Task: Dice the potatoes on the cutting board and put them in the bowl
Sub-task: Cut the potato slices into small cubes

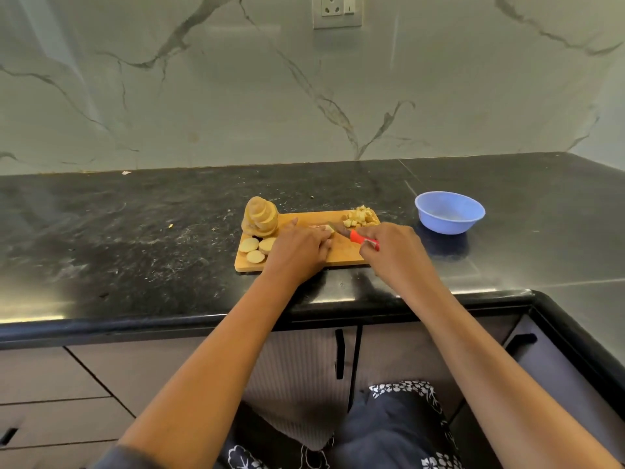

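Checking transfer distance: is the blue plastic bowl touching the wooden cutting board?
Apart. The head view shows a strip of black countertop between the round blue plastic bowl and the right end of the rectangular wooden cutting board.

Most of the potato piece (325,228) is covered by the left hand (297,252), so its shape cannot be told. The red handle of the knife (351,235) is mostly hidden inside the right hand (394,253), and where the blade ends cannot be made out. The middle of the cutting board (345,257) is covered by both hands. The wall socket (337,10) is cut off by the top edge. The specks (170,226) on the counter (135,252) are too small to be named.
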`<action>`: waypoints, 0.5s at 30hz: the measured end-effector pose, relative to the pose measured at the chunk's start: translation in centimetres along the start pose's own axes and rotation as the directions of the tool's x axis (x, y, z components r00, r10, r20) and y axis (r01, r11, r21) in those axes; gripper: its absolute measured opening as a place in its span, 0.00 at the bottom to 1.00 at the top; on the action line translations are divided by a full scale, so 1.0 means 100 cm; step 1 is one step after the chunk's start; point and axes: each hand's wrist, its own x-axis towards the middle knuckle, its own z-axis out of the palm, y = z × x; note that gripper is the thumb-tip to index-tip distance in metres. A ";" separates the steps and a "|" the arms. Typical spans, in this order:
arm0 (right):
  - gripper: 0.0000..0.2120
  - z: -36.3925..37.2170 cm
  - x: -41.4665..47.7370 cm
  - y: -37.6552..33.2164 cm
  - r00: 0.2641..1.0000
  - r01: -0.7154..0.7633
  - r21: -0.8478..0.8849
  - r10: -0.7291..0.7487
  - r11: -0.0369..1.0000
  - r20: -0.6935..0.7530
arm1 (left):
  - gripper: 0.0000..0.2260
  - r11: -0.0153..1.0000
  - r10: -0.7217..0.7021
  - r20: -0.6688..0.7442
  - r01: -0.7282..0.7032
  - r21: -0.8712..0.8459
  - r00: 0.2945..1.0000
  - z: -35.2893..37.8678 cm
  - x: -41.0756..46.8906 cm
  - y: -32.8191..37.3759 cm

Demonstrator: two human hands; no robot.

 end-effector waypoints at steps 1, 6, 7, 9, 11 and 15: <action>0.16 -0.001 0.003 -0.001 1.000 0.012 -0.030 -0.012 0.999 0.015 | 0.18 1.000 0.000 0.005 0.000 -0.008 1.000 0.000 0.000 0.000; 0.13 -0.003 0.020 -0.006 0.994 0.076 -0.162 -0.062 0.984 0.092 | 0.17 0.997 -0.030 -0.026 0.028 -0.068 0.999 0.002 -0.001 0.000; 0.13 -0.004 0.022 -0.006 0.991 0.093 -0.177 -0.074 0.980 0.112 | 0.17 0.998 -0.026 -0.031 0.024 -0.066 0.999 0.003 0.000 0.000; 0.15 -0.011 0.025 -0.006 0.979 0.124 -0.184 -0.090 0.975 0.182 | 0.17 0.999 -0.011 -0.029 0.009 -0.044 1.000 0.002 -0.001 0.000; 0.18 -0.017 0.026 -0.001 0.963 0.153 -0.162 -0.110 0.975 0.247 | 0.17 1.000 -0.001 -0.024 0.000 -0.029 1.000 0.001 -0.002 0.001; 0.18 -0.016 0.023 0.018 0.968 0.116 -0.018 -0.109 0.993 0.225 | 0.18 1.000 -0.005 0.012 0.006 -0.029 1.000 0.003 0.002 0.000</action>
